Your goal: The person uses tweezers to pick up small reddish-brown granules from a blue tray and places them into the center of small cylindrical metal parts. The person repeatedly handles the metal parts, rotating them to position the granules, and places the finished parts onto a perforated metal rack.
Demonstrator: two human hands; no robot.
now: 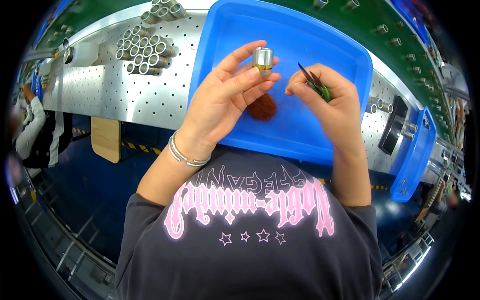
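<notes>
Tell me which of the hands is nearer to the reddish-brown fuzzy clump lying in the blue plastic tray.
Left. The left hand holds a small silver metal cylinder right above the reddish-brown fuzzy clump, fingers almost over it. The right hand, gripping green-handled tweezers, sits off to its right.

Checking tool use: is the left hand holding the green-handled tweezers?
No, the left hand holds a small metal cylinder; the tweezers are in the right hand.

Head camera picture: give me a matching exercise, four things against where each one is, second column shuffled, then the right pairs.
Things:
1. metal cylinder
2. tweezers
3. reddish-brown clump
4. stack of metal tubes

Places:
A. lying in the blue tray
B. pinched in the left hand
C. on the perforated bench, left of the tray
D. gripped in the right hand

Pairs: 1-B, 2-D, 3-A, 4-C
</notes>
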